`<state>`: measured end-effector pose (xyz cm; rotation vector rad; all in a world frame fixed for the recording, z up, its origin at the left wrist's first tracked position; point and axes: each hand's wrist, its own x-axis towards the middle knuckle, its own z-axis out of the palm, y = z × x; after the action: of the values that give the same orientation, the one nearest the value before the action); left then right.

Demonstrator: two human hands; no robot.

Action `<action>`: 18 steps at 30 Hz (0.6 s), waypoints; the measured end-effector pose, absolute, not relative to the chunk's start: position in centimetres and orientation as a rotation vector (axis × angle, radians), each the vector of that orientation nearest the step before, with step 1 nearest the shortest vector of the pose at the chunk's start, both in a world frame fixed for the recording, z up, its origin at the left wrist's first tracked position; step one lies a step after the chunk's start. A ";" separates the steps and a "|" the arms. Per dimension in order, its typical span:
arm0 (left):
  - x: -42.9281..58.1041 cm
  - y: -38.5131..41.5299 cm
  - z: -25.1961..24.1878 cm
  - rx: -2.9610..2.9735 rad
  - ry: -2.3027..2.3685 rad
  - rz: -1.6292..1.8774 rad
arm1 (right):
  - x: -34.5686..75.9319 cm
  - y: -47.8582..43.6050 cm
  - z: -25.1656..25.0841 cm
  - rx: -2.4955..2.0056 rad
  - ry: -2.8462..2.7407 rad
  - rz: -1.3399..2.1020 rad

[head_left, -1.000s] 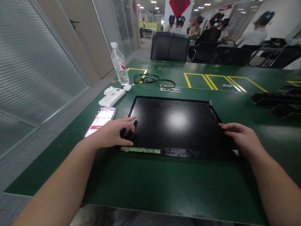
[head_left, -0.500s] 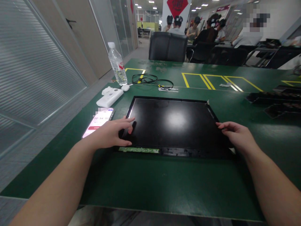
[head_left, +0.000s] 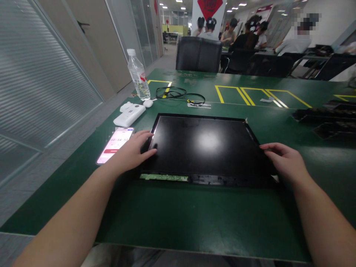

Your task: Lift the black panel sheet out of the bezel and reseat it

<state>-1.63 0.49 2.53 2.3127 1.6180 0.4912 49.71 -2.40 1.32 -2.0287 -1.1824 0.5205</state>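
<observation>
A black LCD screen panel (head_left: pixel 200 148) lies flat on the green table in front of me. Along its near edge runs a narrow green circuit board (head_left: pixel 164 178). My left hand (head_left: pixel 136 152) rests at the panel's left edge, thumb and fingers spread apart, with the thumb tip over the dark screen. On the opposite side, my right hand (head_left: pixel 283 159) has its fingers drawn together at the right edge; what lies between the fingertips is partly hidden. A whitish scrap (head_left: pixel 274 178) sticks out at the near right corner.
Left of the panel lie a phone (head_left: pixel 115 142) with a lit timer and a white device (head_left: pixel 129 114). Behind them stands a water bottle (head_left: pixel 138 76). A black cable (head_left: pixel 171 92) coils beyond the panel. Dark parts (head_left: pixel 325 115) lie far right. People sit at the back.
My left hand has shifted back toward the panel's left edge, its thumb moving up from the near corner. My right hand has slid slightly right. The panel has stayed put.
</observation>
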 end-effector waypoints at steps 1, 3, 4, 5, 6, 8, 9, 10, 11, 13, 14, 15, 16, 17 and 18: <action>-1.6 0.6 2.3 2.290 1.677 0.471 | 49.7 -2.5 1.5 -2.048 -1.172 0.511; -1.4 0.8 1.9 2.234 1.788 0.399 | 49.7 -2.5 1.8 -2.058 -1.163 0.485; -1.4 0.8 1.8 2.205 1.830 0.361 | 49.7 -2.5 1.9 -2.060 -1.158 0.469; -1.4 0.9 1.7 2.178 1.860 0.331 | 49.7 -2.4 2.0 -2.072 -1.151 0.457; -1.4 1.0 1.7 2.156 1.881 0.312 | 49.7 -2.4 2.1 -2.097 -1.144 0.454; -1.4 1.1 1.6 2.131 1.899 0.298 | 49.6 -2.2 2.2 -2.170 -1.132 0.475; -1.4 1.2 1.5 2.132 1.899 0.292 | 49.5 -2.1 2.1 -2.207 -1.136 0.491; -1.5 1.3 1.5 2.143 1.892 0.282 | 49.5 -2.0 2.1 -2.241 -1.155 0.496; -1.5 1.3 1.4 2.160 1.881 0.272 | 49.4 -2.0 2.0 -2.269 -1.186 0.485; -1.6 1.5 1.2 2.195 1.859 0.272 | 49.1 -1.9 1.8 -2.300 -1.268 0.426; -1.7 1.6 1.1 2.204 1.851 0.289 | 49.0 -2.0 1.7 -2.301 -1.305 0.392; -1.7 1.7 1.0 2.205 1.849 0.313 | 48.9 -2.0 1.6 -2.298 -1.330 0.370; -1.7 1.8 1.0 2.201 1.845 0.339 | 48.9 -2.0 1.5 -2.292 -1.343 0.361; -1.6 1.9 0.9 2.192 1.844 0.365 | 48.9 -2.0 1.4 -2.287 -1.346 0.359; -1.6 1.9 0.9 2.180 1.843 0.389 | 48.9 -2.1 1.3 -2.285 -1.346 0.360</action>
<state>-1.56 1.93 0.92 2.1804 1.8431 0.3890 48.91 -2.06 1.31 -2.2855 -1.3459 0.3599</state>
